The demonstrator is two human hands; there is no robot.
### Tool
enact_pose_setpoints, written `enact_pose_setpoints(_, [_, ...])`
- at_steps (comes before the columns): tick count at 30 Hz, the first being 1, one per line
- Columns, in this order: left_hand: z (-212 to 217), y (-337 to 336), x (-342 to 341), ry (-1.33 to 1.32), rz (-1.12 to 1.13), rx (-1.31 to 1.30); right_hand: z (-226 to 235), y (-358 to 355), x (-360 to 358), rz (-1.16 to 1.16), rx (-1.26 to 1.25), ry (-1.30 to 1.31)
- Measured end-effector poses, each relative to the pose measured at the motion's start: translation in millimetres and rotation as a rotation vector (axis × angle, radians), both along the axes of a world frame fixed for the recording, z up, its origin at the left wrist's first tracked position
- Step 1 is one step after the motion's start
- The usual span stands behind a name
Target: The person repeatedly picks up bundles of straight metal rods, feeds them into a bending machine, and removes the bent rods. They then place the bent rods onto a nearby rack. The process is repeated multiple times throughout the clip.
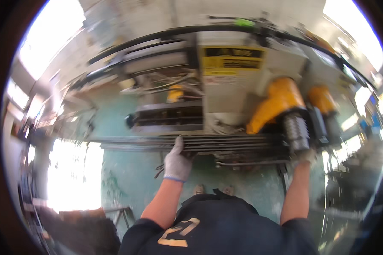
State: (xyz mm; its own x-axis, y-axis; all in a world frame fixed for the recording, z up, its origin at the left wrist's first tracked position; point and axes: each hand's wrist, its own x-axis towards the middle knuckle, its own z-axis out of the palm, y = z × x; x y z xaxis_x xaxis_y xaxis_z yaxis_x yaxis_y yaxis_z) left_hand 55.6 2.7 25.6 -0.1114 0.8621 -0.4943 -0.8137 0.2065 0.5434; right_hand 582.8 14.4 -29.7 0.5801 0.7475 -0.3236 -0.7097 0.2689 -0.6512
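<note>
Both gloved hands, L [177,161] & R [305,155], grip 1 rod bundle [225,142] by 2 yellow housings [278,100].

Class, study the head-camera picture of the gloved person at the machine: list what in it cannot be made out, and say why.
- Right hand: motion blur hides its grip.
- Left hand in its white glove: fingertips hidden over the bundle of long grey metal rods.
- Rod ends: blurred into the yellow-housed machine.
- Left side: glare washes out the floor.
</note>
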Motion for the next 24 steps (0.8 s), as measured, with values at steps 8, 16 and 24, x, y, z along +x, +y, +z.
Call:
enact_pose_setpoints(8, [-67, -94, 18, 0.519, -0.869, 0.124, -16, -153, -31, -0.540, -0.493, -0.644])
enact_pose_setpoints(16, [-37, -98, 113, 0.820, -1.273, 0.267, -12, -299, 66, -0.706, -0.573, -0.750])
enact_pose_setpoints(24, [99, -111, 380, 0.969, -1.176, 1.101, 95, -378, 229, -0.774, -0.603, -1.182])
